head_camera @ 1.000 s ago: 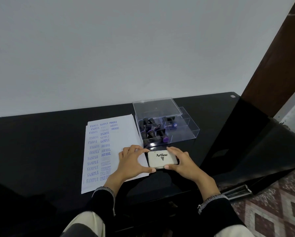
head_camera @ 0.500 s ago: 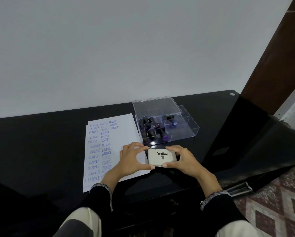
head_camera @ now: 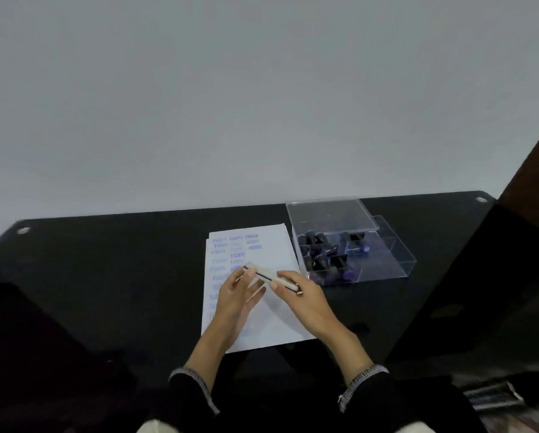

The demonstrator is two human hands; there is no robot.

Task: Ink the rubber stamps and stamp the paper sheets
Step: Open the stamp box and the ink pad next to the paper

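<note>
The white ink pad case is lifted off the table and seen edge-on above the paper sheets, which carry blue stamped words down their left side. My right hand grips the case's right end. My left hand pinches its left end with thumb and fingertips, the other fingers spread below. A dark seam runs along the case's edge; whether the lid is parted I cannot tell. Several black rubber stamps lie in a clear plastic box to the right of the sheets.
The box's clear lid rests askew over its back part. The black glass table runs to a wall behind and drops off at the right, where a dark wooden panel stands.
The ink pad case has come up off the table and moved left over the paper, tilted edge-on between both hands. The camera view has shifted left.
</note>
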